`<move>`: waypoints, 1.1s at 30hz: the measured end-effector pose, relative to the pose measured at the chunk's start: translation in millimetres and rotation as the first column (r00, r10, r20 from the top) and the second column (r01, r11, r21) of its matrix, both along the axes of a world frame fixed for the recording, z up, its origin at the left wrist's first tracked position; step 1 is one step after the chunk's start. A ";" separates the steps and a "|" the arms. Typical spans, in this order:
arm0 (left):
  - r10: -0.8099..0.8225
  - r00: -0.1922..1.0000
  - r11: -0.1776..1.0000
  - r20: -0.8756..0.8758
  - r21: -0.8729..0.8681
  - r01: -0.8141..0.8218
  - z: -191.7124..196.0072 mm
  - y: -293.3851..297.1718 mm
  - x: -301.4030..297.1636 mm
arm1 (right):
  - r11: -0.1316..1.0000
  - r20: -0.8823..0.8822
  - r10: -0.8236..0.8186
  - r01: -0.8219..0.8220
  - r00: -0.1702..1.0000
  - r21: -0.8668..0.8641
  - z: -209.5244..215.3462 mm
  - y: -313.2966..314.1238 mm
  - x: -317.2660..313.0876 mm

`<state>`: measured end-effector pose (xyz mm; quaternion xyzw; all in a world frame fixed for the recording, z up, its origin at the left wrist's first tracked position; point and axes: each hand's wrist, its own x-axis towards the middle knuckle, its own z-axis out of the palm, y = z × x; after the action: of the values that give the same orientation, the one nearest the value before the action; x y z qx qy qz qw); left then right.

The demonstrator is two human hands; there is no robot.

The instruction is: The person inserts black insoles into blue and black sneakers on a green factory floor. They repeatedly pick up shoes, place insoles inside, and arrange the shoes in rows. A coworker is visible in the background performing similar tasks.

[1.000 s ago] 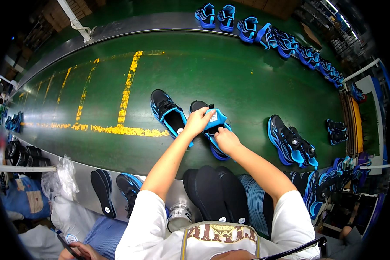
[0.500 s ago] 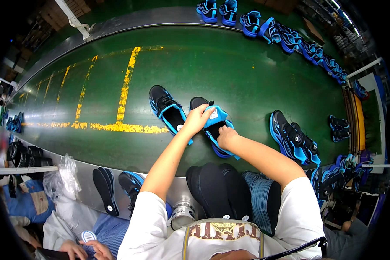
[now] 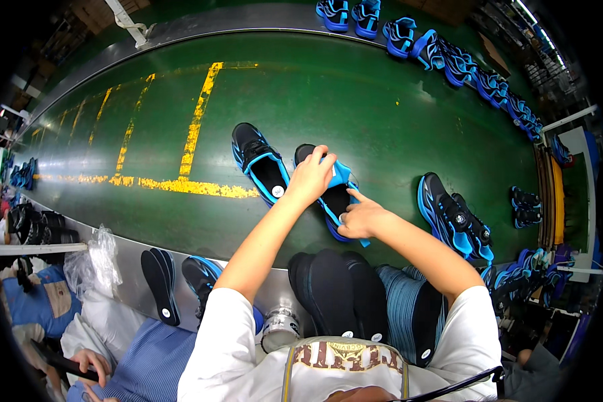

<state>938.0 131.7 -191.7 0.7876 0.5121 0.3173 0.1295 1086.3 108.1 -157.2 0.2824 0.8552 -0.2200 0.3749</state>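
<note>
One black-and-blue shoe lies before you on the green tabletop; uneven pressure could rumple its insole, and a slipping tongue could fold inward. Its long axis slants, toe pointing away and leftward. Your left hand pinches the tongue; your right hand spreads its fingers at the opening, grip unclear. Leftward, apart, lies a matching shoe.

Handled shoe on the worktop, worker's left hand at its tongue, right hand at its heel end. Another shoe just left of it; shoe pair off to its right. Shoe row beyond it, rightward, along the far edge. Nearer the worker than it: insole stacks; canister nearer and left of it.
</note>
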 end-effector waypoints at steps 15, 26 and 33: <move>-0.256 0.964 0.957 -0.067 -0.158 0.243 45.4 -46.9 14.5 | 0.918 -0.299 -0.152 0.247 0.942 0.312 20.4 -93.2 59.0; -0.127 0.778 0.976 -0.616 0.062 0.208 26.7 -6.6 -10.7 | 0.820 -0.471 -0.220 0.423 0.854 0.385 39.2 -85.7 64.9; -0.124 0.476 0.945 -0.871 0.044 0.326 41.6 17.1 -22.9 | 0.435 -0.293 -0.800 0.843 0.523 0.317 85.7 -53.9 195.0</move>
<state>915.1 148.8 -150.2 0.9094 0.3648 -0.0836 -0.1814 1281.2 54.2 -71.5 0.7243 0.6519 -0.1973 0.1072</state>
